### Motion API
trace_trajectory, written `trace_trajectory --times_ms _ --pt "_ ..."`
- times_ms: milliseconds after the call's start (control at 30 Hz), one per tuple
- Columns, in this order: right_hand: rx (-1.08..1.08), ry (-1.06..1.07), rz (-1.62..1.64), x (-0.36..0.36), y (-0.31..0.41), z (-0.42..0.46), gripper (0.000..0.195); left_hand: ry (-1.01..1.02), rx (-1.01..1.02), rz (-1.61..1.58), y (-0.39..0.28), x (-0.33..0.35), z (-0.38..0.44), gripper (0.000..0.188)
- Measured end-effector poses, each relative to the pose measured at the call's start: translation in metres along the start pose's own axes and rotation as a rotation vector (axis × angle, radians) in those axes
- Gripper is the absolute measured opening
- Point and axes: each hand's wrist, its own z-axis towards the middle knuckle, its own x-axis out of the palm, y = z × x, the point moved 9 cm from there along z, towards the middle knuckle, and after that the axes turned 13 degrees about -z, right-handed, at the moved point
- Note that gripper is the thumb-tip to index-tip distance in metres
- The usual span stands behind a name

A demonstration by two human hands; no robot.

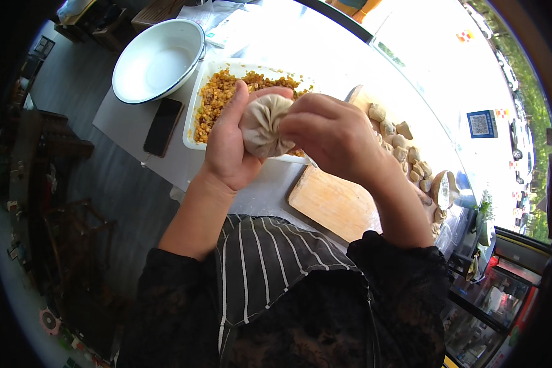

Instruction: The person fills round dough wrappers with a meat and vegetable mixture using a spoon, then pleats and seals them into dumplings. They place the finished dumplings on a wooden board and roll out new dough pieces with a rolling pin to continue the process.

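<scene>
A round pleated dough bun rests in my left hand, whose fingers cup it from beneath with the thumb up along its side. At the bun's right edge, the bent fingers of my right hand pinch the pleated dough; the fingertips are partly hidden. Below both hands lies a white rectangular tray holding chopped yellow-brown filling. To the right, many small dough pieces are spread on a floury wooden board, partly behind my right forearm.
A white enamel basin with a dark rim stands at the table's upper left. Beside it lies a black phone. A wooden board sits near my apron. A round bowl-like vessel is at the right, near the window.
</scene>
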Motion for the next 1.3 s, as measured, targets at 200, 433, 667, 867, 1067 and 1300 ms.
trace_trajectory --times_ms 200,433,667,867,1067,1300 --pt "-0.077 0.108 -0.156 -0.010 0.002 0.005 0.026 0.040 -0.153 0.062 0.017 0.003 -0.005 0.057" --pt "-0.090 0.062 -0.176 -0.015 0.006 0.004 0.019 0.129 -0.207 0.146 0.023 0.008 -0.009 0.072" --pt "-0.130 0.113 -0.164 -0.009 0.009 0.001 0.014 0.126 -0.221 0.147 0.020 0.009 -0.009 0.079" --pt "0.052 0.054 0.020 -0.007 -0.011 -0.001 0.010 0.140 -0.093 -0.024 0.009 0.009 -0.014 0.085" --pt "0.230 0.172 0.084 0.018 -0.031 -0.014 0.010 0.012 -0.075 -0.029 0.024 -0.014 -0.009 0.086" --pt "0.375 0.230 0.164 0.024 -0.042 -0.023 0.014 -0.004 -0.084 0.076 0.020 -0.017 -0.004 0.075"
